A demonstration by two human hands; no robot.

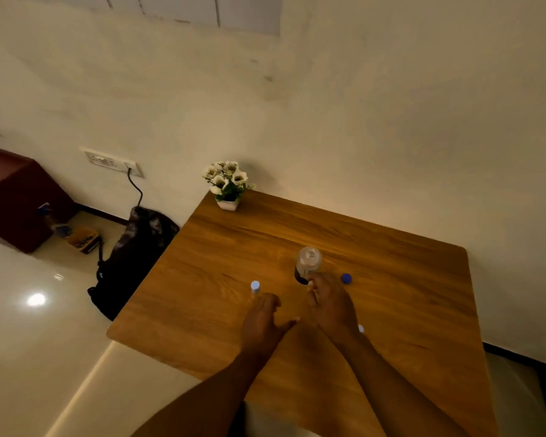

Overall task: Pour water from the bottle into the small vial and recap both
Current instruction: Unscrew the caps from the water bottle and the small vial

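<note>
A clear plastic bottle [309, 261] with a dark label stands uncapped near the middle of the wooden table [221, 247]. My right hand [330, 305] grips its lower part from the near side. Its blue cap [346, 278] lies on the table just right of the bottle. The small vial [255, 287] stands upright to the left, with a pale top. My left hand [265, 320] rests on the table right behind the vial, its fingers relaxed, its thumb spread, and holds nothing. A small white piece [361, 328] lies by my right wrist; I cannot tell what it is.
A small white pot of white flowers [227, 184] stands at the table's far left corner against the wall. On the floor to the left, a dark backpack [133, 260] leans at the table's edge, with a cable running up to a wall socket [114, 160].
</note>
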